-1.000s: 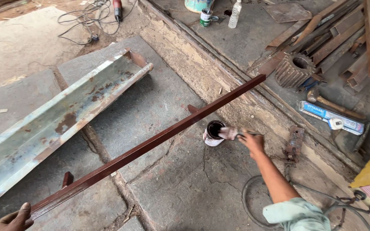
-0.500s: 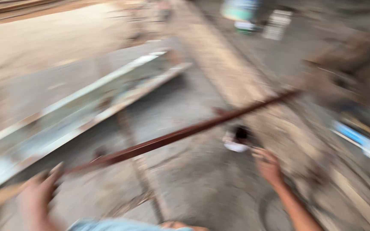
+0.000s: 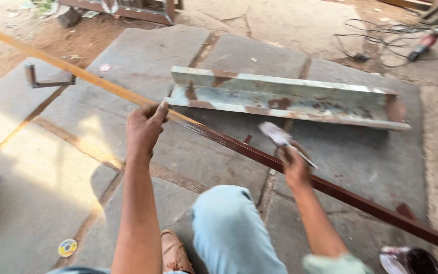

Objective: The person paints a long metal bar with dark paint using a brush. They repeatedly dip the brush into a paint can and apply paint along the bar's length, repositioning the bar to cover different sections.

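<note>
A long thin metal bar (image 3: 239,146) runs diagonally across the stone floor, orange and unpainted at the far left, dark red-brown from the middle to the lower right. My left hand (image 3: 144,126) grips the bar where the two colours meet. My right hand (image 3: 293,165) holds a paint brush (image 3: 280,138) with pale bristles just above the painted part of the bar. A small paint can (image 3: 412,260) with dark paint stands at the bottom right, by the bar's near end. My knee in light blue trousers (image 3: 229,228) is between my arms.
A rusty, pale-painted steel channel (image 3: 285,99) lies on the slabs behind the bar. A small metal bracket (image 3: 46,78) stands at the left. A power tool with tangled cable (image 3: 422,45) lies at the top right. A round disc (image 3: 67,247) lies at the bottom left.
The view has swung round sharply. My right hand left the paint can and brought the brush up to the bar. My left hand took hold farther along the bar.
</note>
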